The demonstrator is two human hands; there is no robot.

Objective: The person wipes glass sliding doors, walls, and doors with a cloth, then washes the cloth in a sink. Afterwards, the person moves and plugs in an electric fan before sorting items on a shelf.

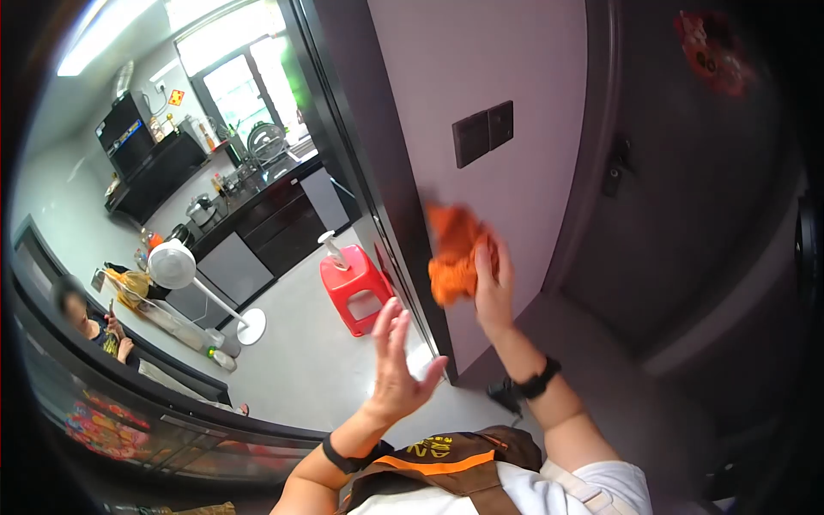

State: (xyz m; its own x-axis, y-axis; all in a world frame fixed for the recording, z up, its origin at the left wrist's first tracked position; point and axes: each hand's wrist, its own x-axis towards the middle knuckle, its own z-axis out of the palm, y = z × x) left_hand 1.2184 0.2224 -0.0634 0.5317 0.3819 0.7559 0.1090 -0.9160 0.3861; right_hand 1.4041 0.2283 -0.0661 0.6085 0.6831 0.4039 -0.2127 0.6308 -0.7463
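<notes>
My right hand point(492, 287) grips a bunched orange cloth point(455, 257) against the dark door frame point(410, 202), near where it meets the pale wall. The cloth's upper edge is blurred. My left hand point(396, 369) is lifted in front of the kitchen doorway, fingers stretched out and thumb apart, with nothing in it. It touches neither the frame nor the cloth. Above and to the right of the cloth, a dark double switch plate point(483, 134) is set in the wall.
Through the doorway stand a red plastic stool point(350, 276) with a white pump bottle on top, a white standing fan point(172, 264) and a black kitchen counter point(257, 210). A person point(90, 322) sits at the left. At the right is a dark door point(687, 172) with a handle.
</notes>
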